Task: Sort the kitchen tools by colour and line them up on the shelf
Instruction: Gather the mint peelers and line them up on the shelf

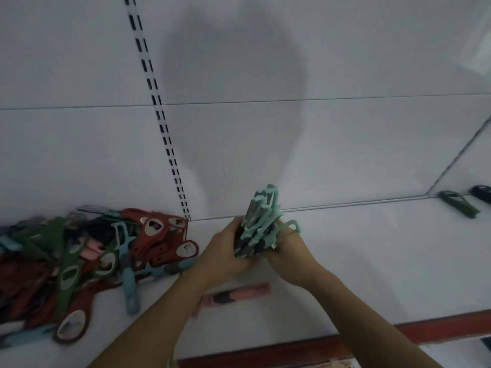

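Mint-green plastic tool bundle upright over white shelf, fingers of left hand and right hand curled round its base. Mixed red/green/blue tool pile just left, against back panel. Pink tool w/ dark grip lies under the wrists. Dark green tool + black tool far right, well apart.

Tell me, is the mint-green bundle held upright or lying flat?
Upright: left hand and right hand grip the mint-green bundle low; its top points up.
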